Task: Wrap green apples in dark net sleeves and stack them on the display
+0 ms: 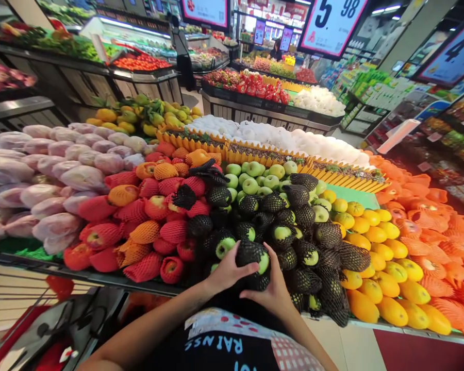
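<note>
Between my two hands is a green apple [251, 257] in a black foam net, over the front of the apple pile. My left hand [230, 270] wraps its left side, the thumb across the front. On the other side, my right hand [271, 288] curls its fingers around the right and underside. A second netted apple seems to sit just below it, partly hidden by my hands. Around them lie several green apples in black nets [282, 234], and bare green apples [251, 185] are heaped behind.
Left of the green apples are red apples in red and orange nets [174, 232], then pale wrapped fruit [58, 175]. Oranges [394, 278] lie to the right, with orange-netted fruit [436, 232] beyond. A yellow picket divider [270, 154] runs behind. A shopping cart [62, 319] stands lower left.
</note>
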### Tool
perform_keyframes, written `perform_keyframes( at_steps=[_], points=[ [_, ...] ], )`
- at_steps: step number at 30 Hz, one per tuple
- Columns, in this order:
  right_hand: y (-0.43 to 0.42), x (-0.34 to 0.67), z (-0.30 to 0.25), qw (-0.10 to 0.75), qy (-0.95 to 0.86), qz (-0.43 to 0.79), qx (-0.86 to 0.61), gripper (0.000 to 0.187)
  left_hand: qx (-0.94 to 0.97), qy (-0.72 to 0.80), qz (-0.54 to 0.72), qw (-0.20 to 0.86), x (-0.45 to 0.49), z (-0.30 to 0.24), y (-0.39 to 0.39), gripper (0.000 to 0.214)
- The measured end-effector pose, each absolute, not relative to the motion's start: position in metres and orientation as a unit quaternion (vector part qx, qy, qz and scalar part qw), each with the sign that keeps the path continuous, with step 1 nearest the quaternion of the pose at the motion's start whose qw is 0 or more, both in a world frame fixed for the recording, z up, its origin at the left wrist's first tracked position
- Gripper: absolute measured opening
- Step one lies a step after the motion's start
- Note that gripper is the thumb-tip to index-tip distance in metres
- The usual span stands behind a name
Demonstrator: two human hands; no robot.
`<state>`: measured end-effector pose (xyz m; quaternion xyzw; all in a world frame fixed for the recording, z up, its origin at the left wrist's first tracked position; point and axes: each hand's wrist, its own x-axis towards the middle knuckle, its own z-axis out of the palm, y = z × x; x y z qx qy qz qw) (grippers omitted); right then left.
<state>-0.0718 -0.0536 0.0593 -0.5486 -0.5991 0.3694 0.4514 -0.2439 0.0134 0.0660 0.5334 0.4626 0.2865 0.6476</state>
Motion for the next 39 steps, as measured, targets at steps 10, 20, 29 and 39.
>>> perform_keyframes(
  at_steps=[10, 20, 29, 39],
  points=[
    [-0.024, -0.038, 0.055, 0.272, -0.698, 0.100, -0.654, 0.078, 0.688, 0.461, 0.346, 0.441, -0.298, 0.080, 0.060, 0.031],
    [-0.012, -0.052, 0.001, 0.107, -0.789, -0.043, -0.604, 0.086, 0.786, 0.516, 0.158, 0.302, -0.287, 0.035, 0.047, 0.083],
    [-0.018, -0.066, 0.066, 0.338, -0.739, 0.175, -0.556, 0.017, 0.770, 0.444, 0.341, 0.307, -0.296, 0.063, 0.038, 0.077],
    [-0.015, -0.098, 0.049, 0.321, -0.760, 0.117, -0.554, 0.023, 0.781, 0.426, 0.331, 0.315, -0.285, 0.066, 0.035, 0.075]
  ],
)
